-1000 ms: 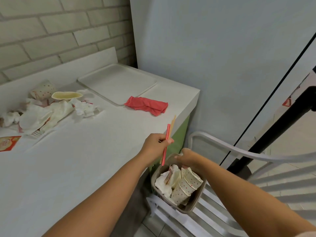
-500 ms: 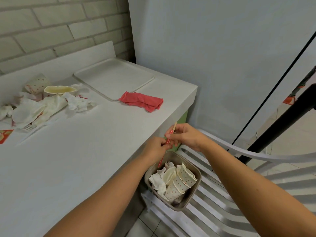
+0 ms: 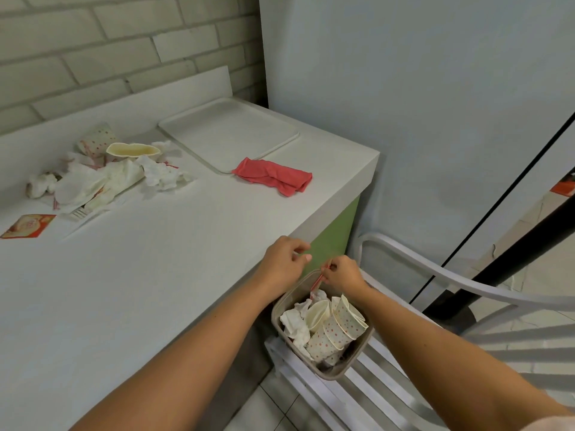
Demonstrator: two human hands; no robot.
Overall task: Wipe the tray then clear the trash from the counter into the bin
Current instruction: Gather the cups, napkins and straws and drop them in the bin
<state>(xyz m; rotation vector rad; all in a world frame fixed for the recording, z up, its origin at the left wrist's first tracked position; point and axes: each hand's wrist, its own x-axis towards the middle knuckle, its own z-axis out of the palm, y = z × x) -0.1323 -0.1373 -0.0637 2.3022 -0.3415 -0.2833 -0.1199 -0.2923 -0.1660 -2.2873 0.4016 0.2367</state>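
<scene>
One tray [image 3: 227, 132], one red cloth [image 3: 273, 175], one bin [image 3: 337, 373], one white chair [image 3: 435, 275]. Inside the bin, three spotted cups [image 3: 339, 332] at least (they're nested, hard to separate) and one plain cup [image 3: 317, 314]. Two hands, left hand [image 3: 284, 261] and right hand [image 3: 345, 275]; one red straw [image 3: 318, 281] between them. One fork [image 3: 77, 213], one red card [image 3: 29, 225].

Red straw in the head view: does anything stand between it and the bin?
Nothing visible does. The right hand pinches the thin red straw directly over the grey-brown plastic bin, its lower end already past the rim. Beneath, crumpled white napkins and spotted paper cups fill the bin.
</scene>
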